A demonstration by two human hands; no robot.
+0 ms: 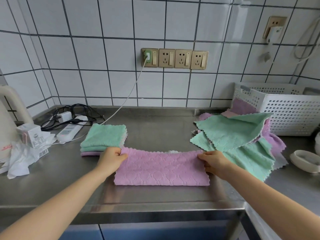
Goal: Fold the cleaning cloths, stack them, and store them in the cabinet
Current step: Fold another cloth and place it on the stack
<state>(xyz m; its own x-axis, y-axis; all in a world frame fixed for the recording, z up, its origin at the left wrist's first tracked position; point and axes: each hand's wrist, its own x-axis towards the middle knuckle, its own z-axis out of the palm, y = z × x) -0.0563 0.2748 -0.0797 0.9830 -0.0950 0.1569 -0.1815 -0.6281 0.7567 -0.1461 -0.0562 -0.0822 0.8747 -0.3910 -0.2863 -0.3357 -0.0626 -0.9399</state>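
Note:
A purple cloth (161, 168) lies folded in half on the steel counter (155, 196), its far edge sagging between my hands. My left hand (110, 157) pinches its upper left corner. My right hand (213, 161) pinches its upper right corner. Left of it sits a stack of folded cloths (103, 140), green on top and purple at the bottom. On the right a loose heap of unfolded green and purple cloths (239, 137) spreads over the counter and leans on a white basket (285, 108).
A power strip with tangled cables (69, 130) and a white charger cord lie at the back left. Crumpled wrappers and a small box (29, 141) sit by a cream kettle (8, 118). A white dish (304, 160) rests at the right. Blue cabinet fronts (155, 231) show below.

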